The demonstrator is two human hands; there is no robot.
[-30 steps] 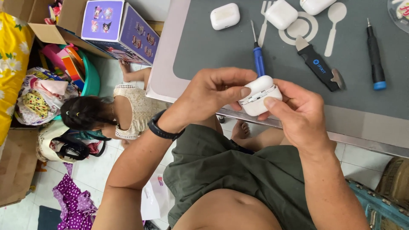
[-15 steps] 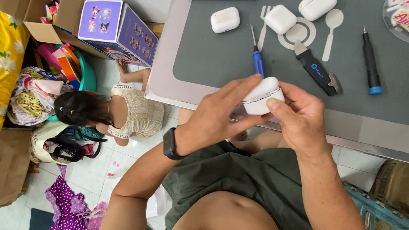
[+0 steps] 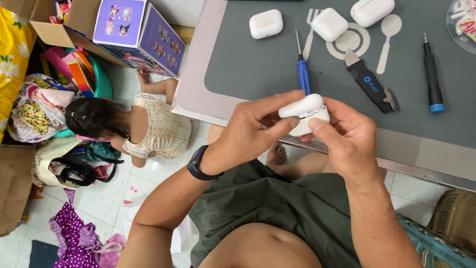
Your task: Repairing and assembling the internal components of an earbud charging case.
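Both hands hold a small white earbud case [image 3: 303,113] over the near edge of the grey work mat [image 3: 258,74]. My left hand [image 3: 255,129] pinches the case's lid from the left, thumb and fingers on it; a black watch sits on that wrist. From the right, my right hand [image 3: 347,139] cups the body, thumb pressed on its front. The lid looks slightly lifted from the body.
On the mat lie three more white cases [image 3: 266,23] [image 3: 328,24] [image 3: 372,11], a blue screwdriver [image 3: 302,72], a black prying tool [image 3: 371,88] and a black driver with blue tip [image 3: 431,82]. A child [image 3: 134,126] sits on the floor at left beside a purple box [image 3: 139,32] and toy clutter.
The case has tilted in my hands and my left fingers have shifted onto the lid. The child on the floor has moved a little to the right in view.
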